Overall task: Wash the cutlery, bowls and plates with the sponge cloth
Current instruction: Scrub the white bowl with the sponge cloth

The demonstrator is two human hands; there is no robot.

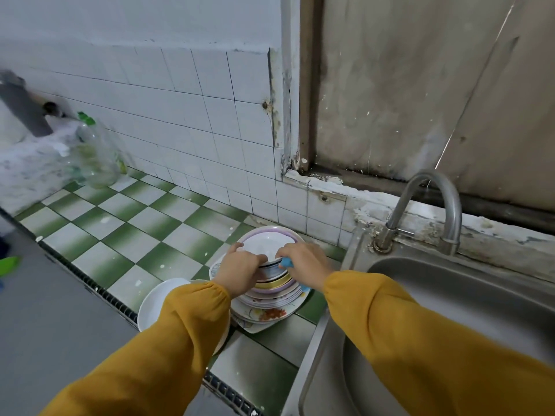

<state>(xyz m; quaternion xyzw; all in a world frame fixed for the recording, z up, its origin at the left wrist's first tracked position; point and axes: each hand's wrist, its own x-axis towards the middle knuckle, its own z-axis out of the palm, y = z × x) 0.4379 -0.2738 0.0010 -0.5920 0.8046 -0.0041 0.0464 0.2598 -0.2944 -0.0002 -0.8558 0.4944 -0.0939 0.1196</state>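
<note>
We see the top bowl [264,241], white with a lilac rim, crowning a stack of plates and bowls [270,298] on the green-and-white tiled worktop [144,229], just beside the sink [450,283]. Our left hand [240,270] grips the bowl's near-left rim; our right hand [306,262] pinches the blue sponge cloth [286,262] against its near-right rim. A white plate [156,301] lies just left of the stack, at the worktop's dark front edge. Bare tiles run left and back to a green-capped bottle [96,151] (too blurred to read anything on it). The tap [432,205] arches over the sink.
</note>
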